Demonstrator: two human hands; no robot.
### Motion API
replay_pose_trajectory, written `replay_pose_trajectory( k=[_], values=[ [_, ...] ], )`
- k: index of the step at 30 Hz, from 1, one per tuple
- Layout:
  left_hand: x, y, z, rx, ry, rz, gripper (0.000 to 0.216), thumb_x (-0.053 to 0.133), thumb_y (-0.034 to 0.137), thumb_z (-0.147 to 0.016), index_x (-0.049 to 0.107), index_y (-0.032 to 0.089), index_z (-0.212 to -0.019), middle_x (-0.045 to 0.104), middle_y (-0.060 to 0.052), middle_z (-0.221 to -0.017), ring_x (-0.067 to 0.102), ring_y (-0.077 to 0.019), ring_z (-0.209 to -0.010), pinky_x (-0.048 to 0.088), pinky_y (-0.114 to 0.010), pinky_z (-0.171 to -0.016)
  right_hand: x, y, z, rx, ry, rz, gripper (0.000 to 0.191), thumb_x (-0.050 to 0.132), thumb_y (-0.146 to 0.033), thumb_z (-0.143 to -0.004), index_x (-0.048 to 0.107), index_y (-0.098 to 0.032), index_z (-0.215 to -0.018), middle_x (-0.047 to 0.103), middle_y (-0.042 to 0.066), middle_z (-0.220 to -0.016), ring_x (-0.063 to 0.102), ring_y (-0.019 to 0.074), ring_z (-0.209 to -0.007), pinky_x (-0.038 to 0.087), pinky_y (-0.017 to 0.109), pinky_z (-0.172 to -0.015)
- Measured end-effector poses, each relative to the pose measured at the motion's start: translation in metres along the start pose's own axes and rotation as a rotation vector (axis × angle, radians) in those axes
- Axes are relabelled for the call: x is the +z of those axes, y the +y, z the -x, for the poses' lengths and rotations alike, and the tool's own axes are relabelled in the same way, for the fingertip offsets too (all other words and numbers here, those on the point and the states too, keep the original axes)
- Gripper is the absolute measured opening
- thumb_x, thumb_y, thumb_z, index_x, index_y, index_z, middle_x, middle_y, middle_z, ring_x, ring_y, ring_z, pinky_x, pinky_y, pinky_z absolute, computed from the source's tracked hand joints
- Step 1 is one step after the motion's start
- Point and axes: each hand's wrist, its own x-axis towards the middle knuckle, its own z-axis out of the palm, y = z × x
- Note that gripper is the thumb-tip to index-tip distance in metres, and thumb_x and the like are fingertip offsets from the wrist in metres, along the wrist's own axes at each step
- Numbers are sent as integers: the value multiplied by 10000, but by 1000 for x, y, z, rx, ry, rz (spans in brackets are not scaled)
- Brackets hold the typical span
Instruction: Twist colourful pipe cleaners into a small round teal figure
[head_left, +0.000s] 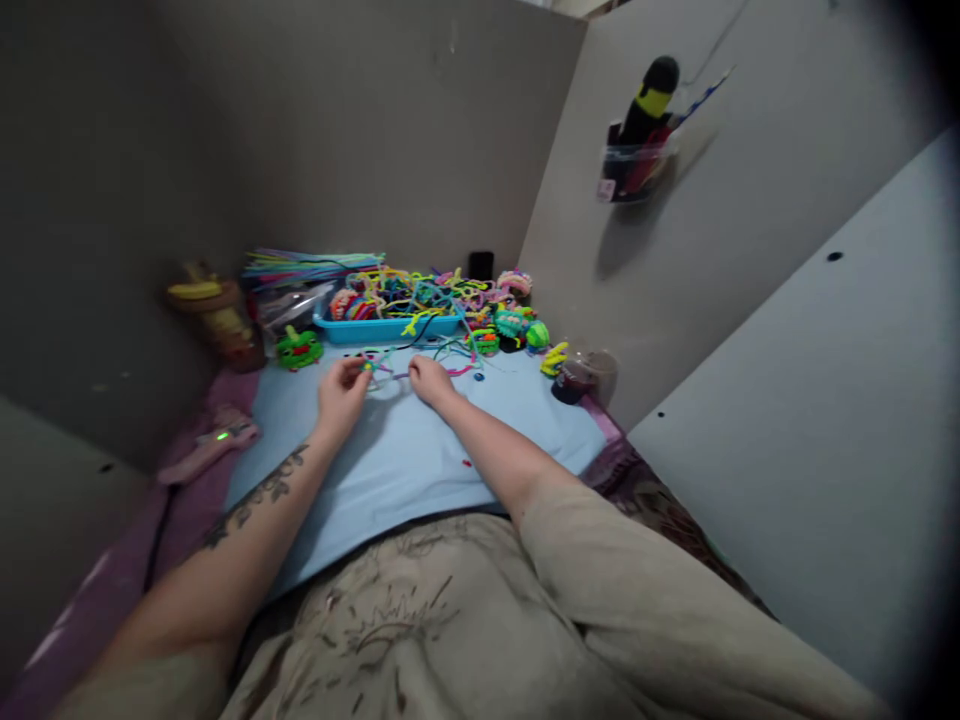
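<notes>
My left hand (343,395) is closed, with thumb and fingertips pinched on a small tangle of pipe cleaners (381,368) in green, yellow and purple. To its right, my right hand (430,380) is curled closed at the near end of a purple strand that runs between the two hands. What exactly sits inside its fingers is hidden. Both hands are just above a light blue cloth (420,460), in front of a blue tray (390,328). Beyond the right hand lie loose pink and green strands (459,370) and a small dark blue bead-like piece (479,377).
The tray overflows with pipe cleaners. A green frog-like figure (298,347), a brown cup (221,320) and a pink glue gun (217,442) with a green light are on the left. Round woven pieces (512,320) and a dark-based jar (574,382) stand right. Grey panels enclose the space.
</notes>
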Motion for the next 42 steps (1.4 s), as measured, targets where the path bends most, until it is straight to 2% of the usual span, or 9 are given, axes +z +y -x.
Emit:
replay_pose_trajectory(
  k=[4,9,13,17,21,24,35,39,42],
  values=[
    [-1,-14,25,-26,66,-19,270,592,306,-744,591,166,-976,643,-39,-814,602,-135,-727,474,-248,-686,0,-9,8,-17,-38,137,214,381,-203,-876,587,-179,-927,628,77,-934,549,183,-837,376,267,-730],
    [0,-23,26,-15,88,-67,262,583,286,-748,595,164,-979,654,-43,-800,616,-148,-730,480,-272,-723,1,-10,8,-31,-50,212,231,365,-215,-898,577,-175,-981,620,99,-991,554,191,-888,377,271,-756],
    [-1,-21,25,-14,63,-105,245,573,267,-749,602,167,-970,663,-50,-816,620,-161,-746,478,-289,-732,2,-11,9,-36,22,161,236,400,-215,-882,556,-170,-1052,624,98,-990,565,203,-879,402,284,-753],
    [-1,-21,25,-1,27,-49,245,559,266,-763,593,165,-984,665,-63,-868,624,-165,-780,481,-291,-741,4,-14,15,-215,150,20,296,461,-174,-837,530,-145,-1123,613,107,-1016,564,206,-896,436,297,-784],
    [0,-23,24,14,-49,-9,250,584,287,-753,594,168,-974,664,-56,-857,621,-161,-768,484,-287,-722,6,-21,23,-425,294,-124,231,457,-197,-860,567,-166,-1062,613,99,-986,545,208,-961,440,319,-847],
    [0,-21,24,-9,-66,66,255,598,302,-744,591,164,-958,659,-51,-840,622,-155,-763,485,-275,-710,5,-26,25,-472,334,-202,185,438,-186,-873,593,-185,-974,620,81,-916,549,197,-916,449,321,-831],
    [-4,-15,26,-122,-75,174,280,674,310,-660,594,160,-882,653,-30,-758,612,-138,-679,474,-251,-639,-1,-36,29,-377,234,-324,145,444,-162,-826,587,-188,-827,600,68,-843,536,187,-860,430,307,-803],
    [-4,-12,25,-141,-87,190,281,679,308,-655,598,155,-876,662,-35,-766,618,-141,-687,477,-259,-657,1,-42,28,-260,268,-466,125,473,-200,-798,596,-189,-778,607,40,-780,549,161,-738,438,277,-715],
    [-4,-7,25,-135,-64,185,260,676,288,-654,601,158,-866,669,-39,-781,627,-147,-707,485,-267,-676,5,-42,27,-143,211,-594,104,519,-235,-756,611,-186,-754,601,6,-694,530,136,-626,425,252,-626]
  ],
)
